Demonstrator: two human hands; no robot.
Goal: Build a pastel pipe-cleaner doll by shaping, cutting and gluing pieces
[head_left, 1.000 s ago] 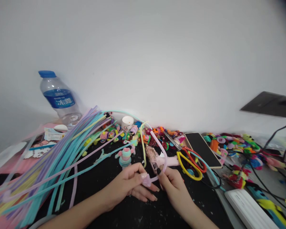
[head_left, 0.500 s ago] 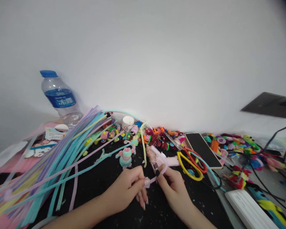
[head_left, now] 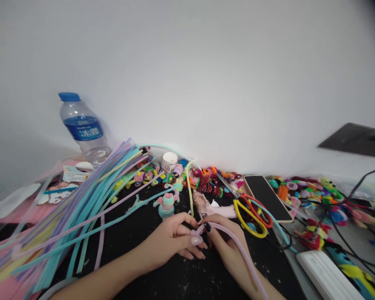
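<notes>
Head view: my left hand and right hand are closed on the lilac strip above the black bench, toward its near edge. If either pinch slackens, the small loop could spring open; the long tail, crossing before my right wrist, might snag. Scissors crowd the right edge, toys the back; bare room lies nearest me.

Free room over black mat below hands; pipe-cleaner bundle bars left, scissors right.
</notes>
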